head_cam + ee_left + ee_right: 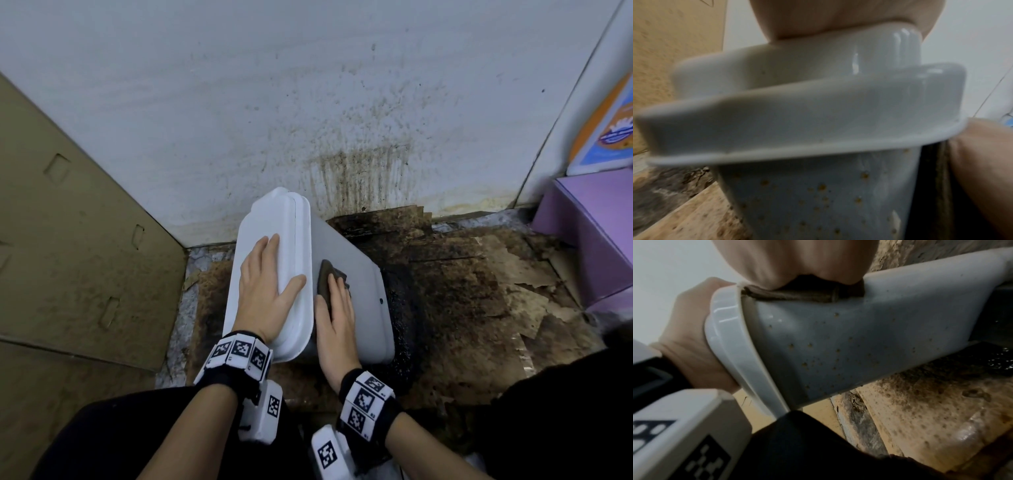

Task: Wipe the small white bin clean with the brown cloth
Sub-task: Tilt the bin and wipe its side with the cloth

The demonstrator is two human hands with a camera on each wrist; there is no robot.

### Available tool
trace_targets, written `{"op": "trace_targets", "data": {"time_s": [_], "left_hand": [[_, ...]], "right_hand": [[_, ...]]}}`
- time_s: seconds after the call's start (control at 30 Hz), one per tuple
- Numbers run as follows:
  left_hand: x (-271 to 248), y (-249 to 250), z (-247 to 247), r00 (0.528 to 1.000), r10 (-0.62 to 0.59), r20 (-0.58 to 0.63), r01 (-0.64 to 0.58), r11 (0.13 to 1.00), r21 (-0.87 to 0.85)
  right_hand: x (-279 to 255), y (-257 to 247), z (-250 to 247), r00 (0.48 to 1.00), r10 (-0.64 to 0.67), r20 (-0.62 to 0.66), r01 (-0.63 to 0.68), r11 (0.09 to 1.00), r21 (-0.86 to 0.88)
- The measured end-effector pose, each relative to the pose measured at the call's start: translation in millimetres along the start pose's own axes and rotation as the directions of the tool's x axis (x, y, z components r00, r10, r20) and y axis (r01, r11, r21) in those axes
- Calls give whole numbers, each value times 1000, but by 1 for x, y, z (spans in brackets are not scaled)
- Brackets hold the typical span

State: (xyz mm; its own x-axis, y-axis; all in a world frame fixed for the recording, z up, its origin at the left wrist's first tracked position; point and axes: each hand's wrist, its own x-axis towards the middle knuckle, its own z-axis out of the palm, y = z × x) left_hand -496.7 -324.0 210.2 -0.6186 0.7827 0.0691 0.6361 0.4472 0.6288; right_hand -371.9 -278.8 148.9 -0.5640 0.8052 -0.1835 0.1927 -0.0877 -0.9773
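Observation:
The small white bin [356, 274] is tipped over to the right, its lid [270, 219] turned towards the left. My left hand [270, 281] lies flat on the lid, fingers straight and thumb spread. My right hand [337, 308] presses the brown cloth [325, 277] onto the bin's upper side wall just behind the lid rim. In the right wrist view the cloth [797, 294] sits bunched under my palm, and the bin's side [838, 345] below it carries several brown specks. Those specks also show on the bin [818, 203] in the left wrist view.
Stained, torn cardboard [479, 281] covers the floor, with a dark wet patch [404, 308] under the bin. The white wall [308, 102] behind has brown splatter. A flat cardboard box [68, 240] leans at the left. A purple box [592, 236] stands at the right.

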Motion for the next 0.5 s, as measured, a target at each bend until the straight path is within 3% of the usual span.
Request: {"op": "trace_targets", "data": {"time_s": [0.23, 0.33, 0.5], "left_hand": [[-1, 8, 2, 1000, -1, 9, 1, 1000, 3], [1, 13, 5, 1000, 11, 11, -12, 999, 43], [0, 35, 18, 1000, -3, 3, 3, 997, 79]], "right_hand": [[-2, -6, -12, 984, 91, -155, -52, 970, 238], [1, -26, -24, 989, 117, -94, -77, 933, 351], [12, -62, -48, 999, 28, 15, -32, 896, 443]]}}
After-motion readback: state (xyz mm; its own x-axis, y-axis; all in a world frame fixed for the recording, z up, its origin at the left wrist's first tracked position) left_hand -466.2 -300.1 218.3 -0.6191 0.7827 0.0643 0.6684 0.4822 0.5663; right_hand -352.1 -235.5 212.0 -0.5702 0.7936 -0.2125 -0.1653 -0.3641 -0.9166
